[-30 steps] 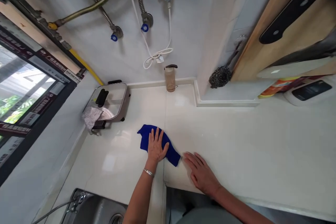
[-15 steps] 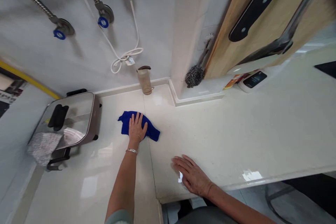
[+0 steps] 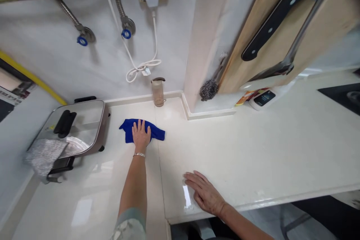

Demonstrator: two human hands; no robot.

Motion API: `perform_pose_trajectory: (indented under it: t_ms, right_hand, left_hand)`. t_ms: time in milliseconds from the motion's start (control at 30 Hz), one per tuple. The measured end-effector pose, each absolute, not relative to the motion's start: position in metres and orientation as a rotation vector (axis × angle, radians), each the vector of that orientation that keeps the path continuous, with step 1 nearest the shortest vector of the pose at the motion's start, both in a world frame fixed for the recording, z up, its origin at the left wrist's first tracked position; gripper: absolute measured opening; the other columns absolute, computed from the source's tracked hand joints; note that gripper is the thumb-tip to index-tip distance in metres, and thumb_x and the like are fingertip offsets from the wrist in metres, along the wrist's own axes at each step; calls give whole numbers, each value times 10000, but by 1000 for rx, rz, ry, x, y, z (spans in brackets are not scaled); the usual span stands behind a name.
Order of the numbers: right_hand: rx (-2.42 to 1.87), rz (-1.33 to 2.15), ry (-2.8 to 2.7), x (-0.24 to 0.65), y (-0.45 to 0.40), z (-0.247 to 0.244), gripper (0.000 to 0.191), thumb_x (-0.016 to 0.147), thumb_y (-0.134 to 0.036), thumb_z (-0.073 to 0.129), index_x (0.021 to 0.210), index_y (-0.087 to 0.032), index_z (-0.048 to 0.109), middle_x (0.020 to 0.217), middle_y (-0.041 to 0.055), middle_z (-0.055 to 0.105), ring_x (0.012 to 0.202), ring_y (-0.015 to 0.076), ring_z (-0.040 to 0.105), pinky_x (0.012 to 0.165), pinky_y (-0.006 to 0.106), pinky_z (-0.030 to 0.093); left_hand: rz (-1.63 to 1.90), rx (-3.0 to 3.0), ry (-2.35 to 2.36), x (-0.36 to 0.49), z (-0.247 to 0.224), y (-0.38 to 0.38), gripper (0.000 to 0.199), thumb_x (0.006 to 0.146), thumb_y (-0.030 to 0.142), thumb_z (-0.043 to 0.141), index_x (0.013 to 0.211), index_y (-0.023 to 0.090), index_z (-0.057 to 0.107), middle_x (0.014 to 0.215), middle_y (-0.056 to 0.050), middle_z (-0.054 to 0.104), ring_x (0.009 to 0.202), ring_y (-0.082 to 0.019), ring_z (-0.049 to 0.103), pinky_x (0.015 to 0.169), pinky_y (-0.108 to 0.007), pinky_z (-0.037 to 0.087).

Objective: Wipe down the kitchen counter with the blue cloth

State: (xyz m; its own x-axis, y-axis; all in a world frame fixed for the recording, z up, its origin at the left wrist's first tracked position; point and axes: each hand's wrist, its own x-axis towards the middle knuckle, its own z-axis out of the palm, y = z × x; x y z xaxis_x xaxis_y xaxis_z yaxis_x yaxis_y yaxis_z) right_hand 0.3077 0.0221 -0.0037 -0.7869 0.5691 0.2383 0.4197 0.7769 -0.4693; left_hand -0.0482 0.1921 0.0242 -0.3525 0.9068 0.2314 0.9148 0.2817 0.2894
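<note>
A blue cloth (image 3: 158, 133) lies spread on the white countertop (image 3: 213, 150). My left hand (image 3: 141, 135) presses flat on its middle, fingers apart, with a bracelet at the wrist. Cloth shows on both sides of that hand. To the right and nearer the front edge, my right hand (image 3: 206, 194) is over the counter with its fingers stretched out, holding nothing. Whether its palm touches the surface I cannot tell.
An electric pan (image 3: 102, 127) with a glass lid and a grey cloth (image 3: 46, 153) stands at left. A brown cup (image 3: 158, 93) is by the wall. A steel scrubber (image 3: 209, 90), cutting board (image 3: 239, 56) and knife (image 3: 270, 26) hang at right, near a white bottle (image 3: 262, 99).
The view has shifted, showing more wall at the top. My left hand and the blue cloth have moved slightly left relative to the counter seam. My right hand has hardly moved.
</note>
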Motion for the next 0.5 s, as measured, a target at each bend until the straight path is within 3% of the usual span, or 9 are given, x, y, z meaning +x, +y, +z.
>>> perform_pose_trajectory:
  t_ms: [500]
  right_hand:
    - [-699, 467, -2556, 307, 20, -7, 754, 682, -33, 432, 1425, -150, 471, 1523, 114, 483, 1448, 206, 383, 1230, 511, 338]
  left_hand:
    - [-428, -1244, -2783, -65, 26, 24, 648, 990, 484, 311, 1550, 163, 369, 1641, -101, 318, 1542, -328, 163, 1249, -530, 178]
